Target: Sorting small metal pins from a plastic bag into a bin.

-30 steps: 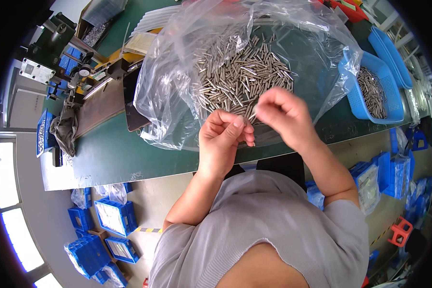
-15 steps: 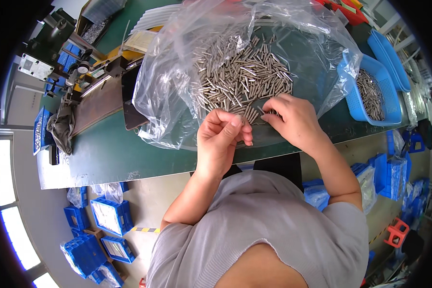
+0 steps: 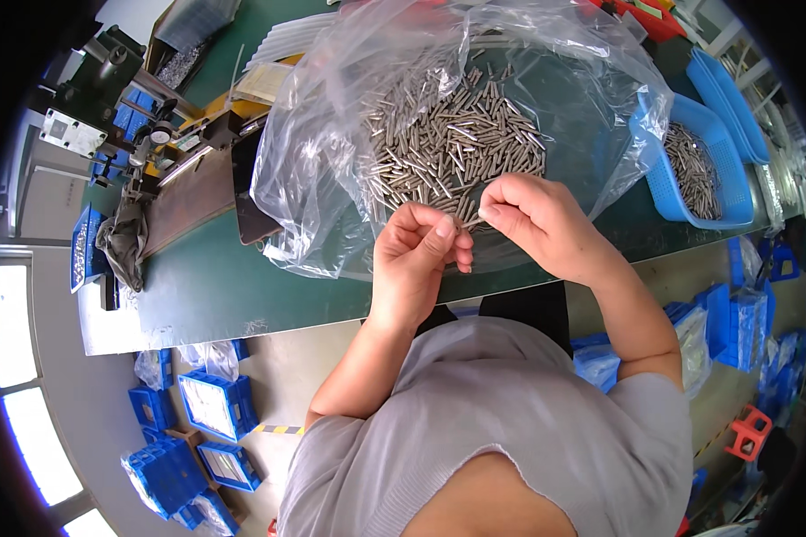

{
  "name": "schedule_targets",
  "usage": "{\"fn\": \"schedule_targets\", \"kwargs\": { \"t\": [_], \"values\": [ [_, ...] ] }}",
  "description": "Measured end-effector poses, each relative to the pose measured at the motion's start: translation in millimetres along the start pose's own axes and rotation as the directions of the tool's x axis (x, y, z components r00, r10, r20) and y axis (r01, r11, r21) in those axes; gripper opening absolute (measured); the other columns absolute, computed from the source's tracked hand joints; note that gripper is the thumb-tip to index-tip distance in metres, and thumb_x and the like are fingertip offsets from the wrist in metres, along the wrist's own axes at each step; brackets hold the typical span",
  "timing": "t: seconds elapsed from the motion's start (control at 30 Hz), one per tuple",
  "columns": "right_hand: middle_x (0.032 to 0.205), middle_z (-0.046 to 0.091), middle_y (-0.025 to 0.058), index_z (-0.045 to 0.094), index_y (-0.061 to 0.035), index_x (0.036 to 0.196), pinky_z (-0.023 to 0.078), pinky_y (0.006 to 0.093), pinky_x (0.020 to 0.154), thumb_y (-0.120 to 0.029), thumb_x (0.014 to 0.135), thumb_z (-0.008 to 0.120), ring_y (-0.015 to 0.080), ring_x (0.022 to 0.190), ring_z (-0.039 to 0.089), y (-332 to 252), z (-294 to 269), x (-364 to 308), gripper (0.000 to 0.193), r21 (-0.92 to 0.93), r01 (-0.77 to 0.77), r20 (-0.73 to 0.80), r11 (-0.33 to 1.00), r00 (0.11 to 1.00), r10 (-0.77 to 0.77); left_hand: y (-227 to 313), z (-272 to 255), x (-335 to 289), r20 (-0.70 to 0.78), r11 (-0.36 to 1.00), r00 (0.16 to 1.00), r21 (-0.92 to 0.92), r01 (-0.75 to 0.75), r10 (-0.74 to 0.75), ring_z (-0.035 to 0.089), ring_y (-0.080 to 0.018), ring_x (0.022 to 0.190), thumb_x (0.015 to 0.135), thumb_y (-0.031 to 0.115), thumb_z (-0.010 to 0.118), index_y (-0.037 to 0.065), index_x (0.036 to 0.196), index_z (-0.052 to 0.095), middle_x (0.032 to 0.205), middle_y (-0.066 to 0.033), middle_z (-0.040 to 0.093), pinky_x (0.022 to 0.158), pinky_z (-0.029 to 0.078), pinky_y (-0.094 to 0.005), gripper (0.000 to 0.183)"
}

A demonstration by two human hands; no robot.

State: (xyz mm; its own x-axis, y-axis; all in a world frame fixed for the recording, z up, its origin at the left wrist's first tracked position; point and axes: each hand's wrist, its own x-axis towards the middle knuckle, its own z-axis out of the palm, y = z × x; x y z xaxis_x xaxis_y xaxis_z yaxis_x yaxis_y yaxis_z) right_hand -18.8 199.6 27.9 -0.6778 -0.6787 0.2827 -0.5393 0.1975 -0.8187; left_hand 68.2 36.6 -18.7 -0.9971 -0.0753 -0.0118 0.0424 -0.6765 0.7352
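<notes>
A heap of small metal pins [image 3: 461,134] lies on a clear plastic bag [image 3: 309,170] spread over the green table. At the heap's near edge, my right hand [image 3: 546,228] pinches one slim metal pin between thumb and forefinger, its end pointing toward my other hand. Just to the left, the thumb and forefinger of my left hand [image 3: 412,259] are pressed together, the other fingers curled. Whatever sits in that left pinch is too small and covered to make out. The two sets of fingertips nearly meet.
A blue basket [image 3: 734,201] of similar pins stands on the right, another blue basket [image 3: 725,98] behind it. A metal fixture with a dial gauge [image 3: 159,134] occupies the left. The table's front edge [image 3: 206,340] runs before me; blue crates [image 3: 210,403] stand on the floor.
My right hand has come up from the pins at the heap's edge and moved left toward my left hand, now with a pin in its pinch. My left hand has barely moved.
</notes>
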Motion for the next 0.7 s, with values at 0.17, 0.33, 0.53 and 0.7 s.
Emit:
{"fn": "schedule_targets", "kwargs": {
  "t": [0.17, 0.33, 0.53, 0.7],
  "values": [
    [0.073, 0.056, 0.0103, 0.053, 0.001, 0.083, 0.044, 0.03, 0.057, -0.006, 0.084, 0.059, 0.0222, 0.063, 0.056, -4, 0, 5, 0.009, -0.091, 0.08, 0.039, 0.993, 0.996, -0.077, 1, 2, 0, 0.004, 1.0, 1.0, 0.011, 0.002, -0.002, 0.059, -0.0159, 0.068, 0.091, 0.01, 0.054, 0.001, 0.089, 0.05, 0.08, -0.0111, 0.061, 0.061, 0.05, -0.0283, 0.01],
    [0.071, 0.057, 0.01, 0.054, 0.0004, 0.079, 0.044, 0.0308, 0.055, -0.007, 0.083, 0.06, 0.024, 0.062, 0.057, -14, 5, 8, 0.01, -0.118, 0.13, 0.036, 0.984, 0.991, -0.127, 0, -1, 0, 0.013, 1.0, 1.0, 0.018, -0.004, 0.004, 0.06, -0.0164, 0.067, 0.091, 0.009, 0.054, 0.0, 0.089, 0.05, 0.079, -0.0117, 0.062, 0.06, 0.051, -0.029, 0.009],
    [0.067, 0.06, 0.0049, 0.054, -0.0005, 0.076, 0.046, 0.0258, 0.054, -0.008, 0.086, 0.059, 0.0137, 0.058, 0.059, -7, 23, 5, 0.013, 0.165, -0.009, 0.041, 0.986, 0.999, 0.003, 2, -2, 0, 0.018, 0.999, 1.0, -0.043, -0.006, 0.007, 0.062, -0.0182, 0.068, 0.091, 0.008, 0.053, 0.0, 0.087, 0.051, 0.078, -0.012, 0.063, 0.06, 0.053, -0.0314, 0.009],
    [0.069, 0.058, 0.0029, 0.053, -0.0001, 0.083, 0.043, 0.0216, 0.051, -0.01, 0.088, 0.058, 0.0078, 0.059, 0.056, -7, 24, 0, 0.012, 0.464, -0.111, -0.025, 0.879, 0.99, 0.138, 1, 1, 1, 0.001, 0.999, 1.0, -0.045, -0.019, 0.019, 0.061, -0.0183, 0.067, 0.091, 0.008, 0.053, 0.0, 0.087, 0.051, 0.079, -0.0131, 0.062, 0.059, 0.052, -0.0305, 0.009]
  ]
}}
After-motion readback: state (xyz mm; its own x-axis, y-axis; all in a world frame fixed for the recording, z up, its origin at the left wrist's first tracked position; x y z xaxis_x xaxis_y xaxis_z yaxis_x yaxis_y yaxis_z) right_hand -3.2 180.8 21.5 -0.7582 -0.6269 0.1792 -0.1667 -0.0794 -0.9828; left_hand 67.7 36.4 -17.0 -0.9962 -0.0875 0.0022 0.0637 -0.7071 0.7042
